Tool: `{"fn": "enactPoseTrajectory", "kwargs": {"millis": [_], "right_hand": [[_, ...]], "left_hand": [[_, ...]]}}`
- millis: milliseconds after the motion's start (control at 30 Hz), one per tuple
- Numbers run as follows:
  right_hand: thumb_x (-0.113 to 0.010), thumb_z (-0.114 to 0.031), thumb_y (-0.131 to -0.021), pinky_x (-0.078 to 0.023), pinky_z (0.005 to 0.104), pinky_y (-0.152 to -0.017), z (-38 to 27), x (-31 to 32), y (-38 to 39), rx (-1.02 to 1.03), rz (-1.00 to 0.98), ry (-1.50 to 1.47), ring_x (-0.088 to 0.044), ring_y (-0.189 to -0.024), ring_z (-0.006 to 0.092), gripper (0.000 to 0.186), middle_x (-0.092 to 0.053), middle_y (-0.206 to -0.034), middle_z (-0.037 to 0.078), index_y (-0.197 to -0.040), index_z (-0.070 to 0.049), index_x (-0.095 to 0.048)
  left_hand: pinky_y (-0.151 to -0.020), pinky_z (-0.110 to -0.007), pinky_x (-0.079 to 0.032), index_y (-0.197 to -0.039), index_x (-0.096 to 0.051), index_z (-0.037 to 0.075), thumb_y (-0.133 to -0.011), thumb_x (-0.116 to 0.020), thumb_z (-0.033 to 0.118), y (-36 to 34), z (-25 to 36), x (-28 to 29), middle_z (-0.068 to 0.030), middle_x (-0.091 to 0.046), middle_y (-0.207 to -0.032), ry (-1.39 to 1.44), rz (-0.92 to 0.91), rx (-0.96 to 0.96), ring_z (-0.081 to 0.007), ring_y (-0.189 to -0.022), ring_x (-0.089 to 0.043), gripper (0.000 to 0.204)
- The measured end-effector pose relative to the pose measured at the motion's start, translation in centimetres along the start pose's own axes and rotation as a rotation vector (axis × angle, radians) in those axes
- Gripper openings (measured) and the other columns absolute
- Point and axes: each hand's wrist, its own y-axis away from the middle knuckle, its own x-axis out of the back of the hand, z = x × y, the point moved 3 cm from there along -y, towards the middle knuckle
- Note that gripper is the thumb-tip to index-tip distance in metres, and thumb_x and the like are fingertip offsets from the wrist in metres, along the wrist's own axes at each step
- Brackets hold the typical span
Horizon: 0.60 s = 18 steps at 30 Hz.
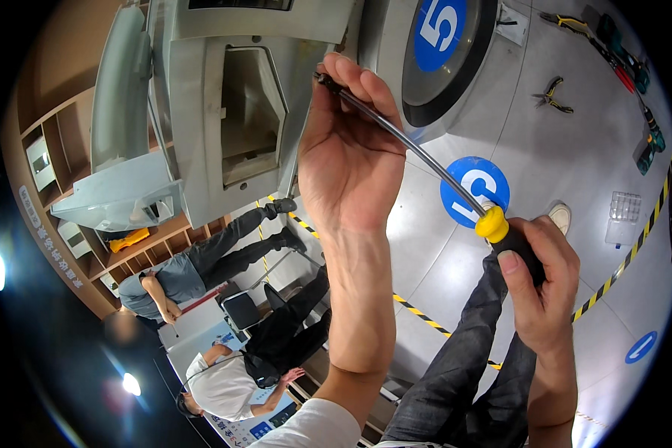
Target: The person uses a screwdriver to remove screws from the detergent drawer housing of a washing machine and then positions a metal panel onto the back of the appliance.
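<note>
- Right hand (541, 302), lower right: grasping screwdriver (425, 158) by black-and-yellow handle (521, 243).
- Left hand (351, 168), upper centre: at tip (325, 81); grip unclear.
- Handling: probably stiff, light; handle best.

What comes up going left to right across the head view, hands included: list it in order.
Orange-yellow item → framed opening → left hand → screwdriver's yellow collar → right hand → clear compartment box.

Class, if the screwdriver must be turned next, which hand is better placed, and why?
Probably the right hand: it grips the screwdriver by its yellow-and-black handle, while the left hand is by the tip.
</note>
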Motion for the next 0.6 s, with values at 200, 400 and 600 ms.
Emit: {"fn": "enactPoseTrajectory", "kwargs": {"millis": [200, 400, 600], "right_hand": [[-0.060, -0.018, -0.085, -0.043, 0.0288, -0.060, 0.1, -0.4, 0.5, -0.070, -0.041, -0.075, -0.055, -0.067, 0.0207, 0.026, -0.057, -0.080, 0.013, -0.097, 0.004, -0.059], [-0.064, -0.014, -0.081, -0.044, 0.0262, -0.065, -0.5, -0.8, 0.5, -0.117, 0.054, -0.081, -0.055, -0.068, 0.0190, 0.029, -0.056, -0.082, 0.012, -0.102, 0.003, -0.055], [-0.065, -0.005, -0.076, -0.047, 0.0256, -0.064, -1.3, -1.6, -0.3, 0.012, 0.076, -0.143, -0.056, -0.070, 0.0159, 0.031, -0.057, -0.088, 0.011, -0.102, -0.001, -0.049]], "left_hand": [[-0.091, -0.036, -0.051, -0.101, -0.060, 0.001, -0.096, -0.045, 0.015, 0.4, 0.1, 0.1, -0.0084, -0.066, -0.100, 0.004, -0.009, 0.011, -0.0202, -0.097, -0.063, 0.021], [-0.090, -0.035, -0.051, -0.100, -0.060, 0.002, -0.096, -0.045, 0.017, 0.4, 0.6, 0.1, -0.0082, -0.065, -0.102, -0.086, -0.005, -0.034, -0.0197, -0.098, -0.063, 0.021], [-0.081, -0.031, -0.054, -0.096, -0.061, -0.001, -0.095, -0.046, 0.011, -0.3, 2.6, -0.5, -0.0099, -0.066, -0.091, -0.194, -0.059, -0.044, -0.0196, -0.084, -0.064, 0.020]]}}
